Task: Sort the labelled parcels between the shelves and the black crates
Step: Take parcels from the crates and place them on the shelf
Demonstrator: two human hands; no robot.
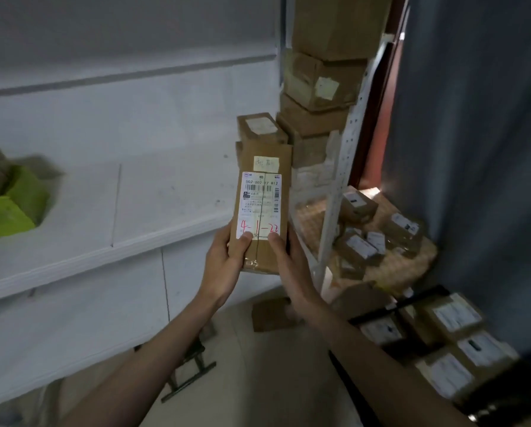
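Brown cardboard parcel marked 4-1-22 sits pinched between my left hand and right hand while I read it; next, probably shelving it at twelve o'clock.

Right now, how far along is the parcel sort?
Partway, by the look of it. Done: brown boxes stacked at the shelf's right end, green parcels at its left. In hand: both hands, left and right, grip a long labelled parcel marked 4-1-22 in red, held up in front of the shelf. Left: labelled boxes fill the black crate at lower right, and more lie in a loose pile behind it.
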